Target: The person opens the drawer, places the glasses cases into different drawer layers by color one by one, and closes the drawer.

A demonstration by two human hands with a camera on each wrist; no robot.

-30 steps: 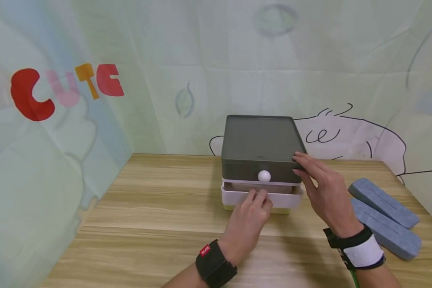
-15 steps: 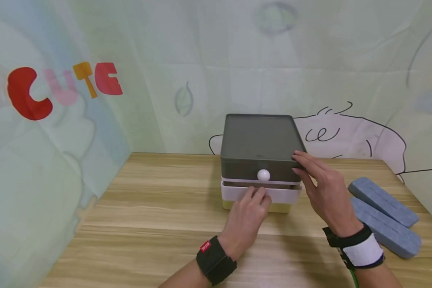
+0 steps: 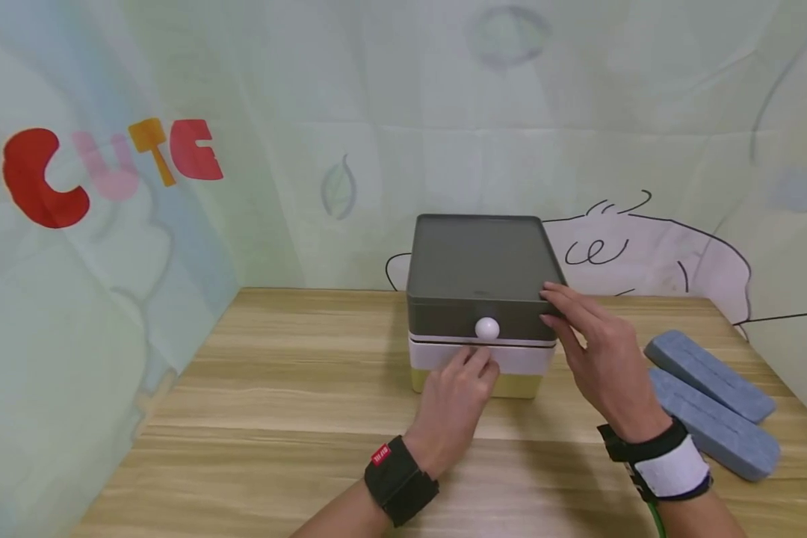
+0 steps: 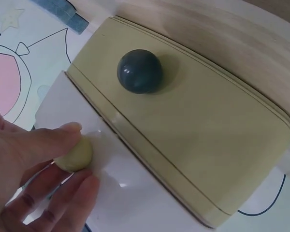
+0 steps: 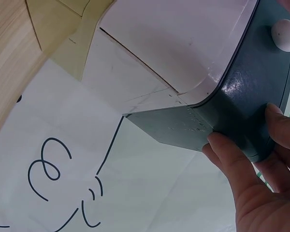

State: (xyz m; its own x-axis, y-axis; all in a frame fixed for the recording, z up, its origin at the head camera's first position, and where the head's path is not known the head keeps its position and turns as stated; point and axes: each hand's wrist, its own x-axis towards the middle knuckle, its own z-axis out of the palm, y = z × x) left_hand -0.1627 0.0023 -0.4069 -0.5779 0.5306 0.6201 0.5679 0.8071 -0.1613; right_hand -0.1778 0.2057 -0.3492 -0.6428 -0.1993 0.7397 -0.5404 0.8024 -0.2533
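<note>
A stacked drawer box with a dark grey top (image 3: 480, 258), a white middle drawer (image 3: 521, 359) and a yellow bottom drawer (image 3: 519, 386) stands on the table. Its white knob (image 3: 487, 329) is on the grey front. My left hand (image 3: 453, 396) pinches the white drawer's yellow knob (image 4: 76, 155) between thumb and fingers; the head view hides this knob behind the hand. That drawer sits flush in the box. With fingers and thumb, my right hand (image 3: 601, 351) grips the grey top's front right corner. On the yellow drawer a dark knob (image 4: 141, 71) shows in the left wrist view.
Two blue-grey wedge-shaped blocks (image 3: 713, 422) lie side by side on the wooden table (image 3: 269, 388), right of the box. A printed cloth (image 3: 296, 149) with coloured letters hangs behind and along the left side, close to the box's back.
The white drawer has slid back from partly pulled out to flush, the left hand moving inward with it. The right hand has kept its hold on the corner.
</note>
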